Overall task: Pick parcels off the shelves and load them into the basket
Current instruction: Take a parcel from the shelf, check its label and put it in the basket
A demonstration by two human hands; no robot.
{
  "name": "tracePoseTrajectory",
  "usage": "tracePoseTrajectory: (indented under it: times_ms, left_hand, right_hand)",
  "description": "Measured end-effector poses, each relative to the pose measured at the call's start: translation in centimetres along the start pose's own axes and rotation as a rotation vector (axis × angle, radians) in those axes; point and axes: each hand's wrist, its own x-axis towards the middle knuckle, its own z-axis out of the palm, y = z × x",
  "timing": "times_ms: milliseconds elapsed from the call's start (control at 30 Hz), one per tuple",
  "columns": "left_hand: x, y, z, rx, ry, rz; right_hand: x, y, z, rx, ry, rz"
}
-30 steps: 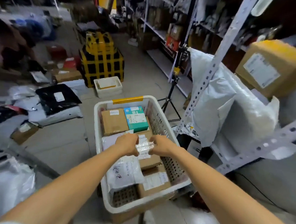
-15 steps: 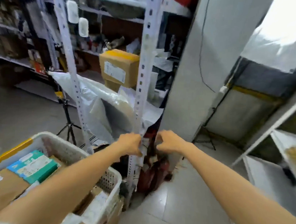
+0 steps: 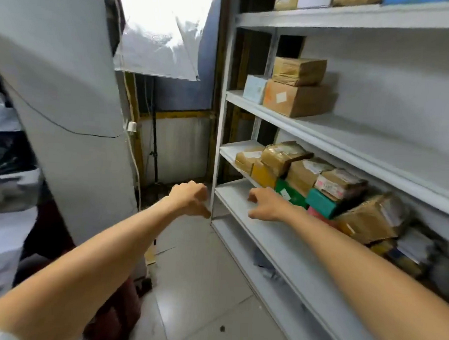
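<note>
Turned right since 0.5 s ago: gone from view the basket and the perforated rack, and now facing a white shelf rack, with a grey pillar on the left and tiled floor between. Reaching forward with both arms, spread apart where 0.5 s ago nearly touching. Left hand level with the rack's front post, grip loosely curled round nothing visible. Right hand over the front edge of a bare shelf board, fingers drooping, grip slack and empty; no trace of the clear-wrapped packet pinched between both hands 1 s ago. Parcels crowded in a row just beyond the right hand, not yet touched: brown taped cartons, a green box, a teal box. On the shelf above, 3 more: 2 stacked brown boxes and a pale blue box beside them.
</note>
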Motion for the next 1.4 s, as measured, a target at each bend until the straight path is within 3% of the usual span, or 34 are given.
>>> tracePoseTrajectory:
  times_ms: [500, 900, 1133, 1400]
  left_hand:
    - [12.8, 20.7, -4.1, 0.072, 0.081, 0.502]
    - [14.1, 34.2, -6.4, 0.075, 0.022, 0.955]
    - [13.3, 38.8, -9.4, 0.061, 0.033, 1.011]
    - [13.0, 45.7, -11.3, 0.058, 0.057, 1.053]
  right_hand:
    - [-6.9, 17.0, -9.1, 0.058, 0.220, 0.399]
    - [-20.8, 21.5, -13.6, 0.125, 0.457, 0.998]
    - [-26.7, 20.6, -15.6, 0.070, 0.511, 1.226]
    - [-30.3, 23.7, -19.2, -0.019, 0.510, 1.235]
